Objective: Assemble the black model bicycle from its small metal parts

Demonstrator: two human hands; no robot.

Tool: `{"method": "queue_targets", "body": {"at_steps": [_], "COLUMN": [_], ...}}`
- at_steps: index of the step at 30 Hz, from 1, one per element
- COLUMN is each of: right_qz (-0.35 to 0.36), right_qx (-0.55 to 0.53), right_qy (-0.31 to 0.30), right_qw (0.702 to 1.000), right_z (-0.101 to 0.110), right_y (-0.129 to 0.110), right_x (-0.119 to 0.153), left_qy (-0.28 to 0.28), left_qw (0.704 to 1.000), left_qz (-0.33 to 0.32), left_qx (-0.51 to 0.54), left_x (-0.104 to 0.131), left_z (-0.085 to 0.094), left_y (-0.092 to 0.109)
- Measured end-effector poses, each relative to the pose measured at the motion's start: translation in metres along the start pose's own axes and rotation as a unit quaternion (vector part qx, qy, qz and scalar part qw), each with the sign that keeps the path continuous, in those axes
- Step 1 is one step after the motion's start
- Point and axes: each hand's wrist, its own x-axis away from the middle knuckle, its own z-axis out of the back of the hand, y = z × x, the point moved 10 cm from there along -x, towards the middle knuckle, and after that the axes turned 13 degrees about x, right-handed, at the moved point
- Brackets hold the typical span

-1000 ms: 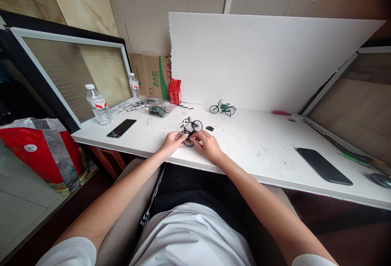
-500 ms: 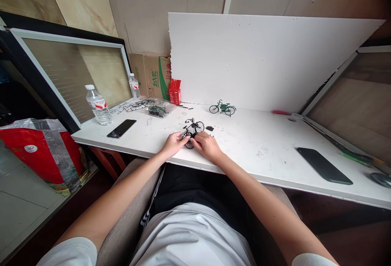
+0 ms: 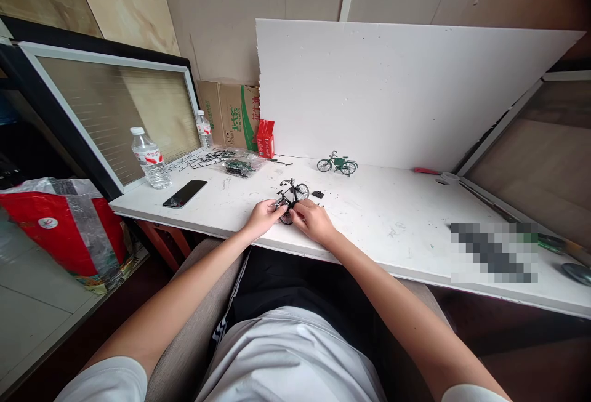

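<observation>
Close together, both hands meet at the black bike, which tilts near the front edge of the table [image 3: 369,205]. The left hand [image 3: 263,218] is nearly closed, its thumb and fingers pinching the bike [image 3: 292,194] by the rear wheel. The right hand [image 3: 314,220] is curled in, fingertips clamped at the frame's lower middle (whether they also grip some tiny piece, I cannot tell). Just beyond the right fingers lies a small black part [image 3: 318,194], with specks around it. Farther back, a green bike [image 3: 337,163] stands upright before the white board [image 3: 392,94]. To the left, a clear bag [image 3: 240,167] of parts lies near a red box [image 3: 266,138]; nearer the left edge are a phone [image 3: 184,194] and a bottle [image 3: 151,159].
</observation>
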Motion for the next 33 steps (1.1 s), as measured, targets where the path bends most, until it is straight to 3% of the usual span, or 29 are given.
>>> {"method": "queue_targets", "body": {"at_steps": [7, 16, 25, 33], "right_qz": [0.0, -0.013, -0.005, -0.033], "right_qx": [0.015, -0.018, 0.022, -0.019], "right_qy": [-0.004, -0.011, -0.01, -0.013], "right_qw": [1.0, 1.0, 1.0, 0.999], "right_z": [-0.005, 0.003, -0.004, 0.002], "right_y": [0.003, 0.0, 0.003, 0.004], "right_x": [0.0, 0.0, 0.0, 0.001], "left_qy": [0.003, 0.017, 0.008, 0.017], "left_qw": [1.0, 1.0, 1.0, 0.998], "left_qz": [-0.001, 0.014, -0.011, -0.025], "left_qx": [-0.011, 0.015, -0.025, -0.046], "left_x": [0.002, 0.002, 0.005, 0.007], "left_z": [-0.001, -0.001, -0.007, -0.008], "left_y": [0.003, 0.002, 0.011, 0.02]}}
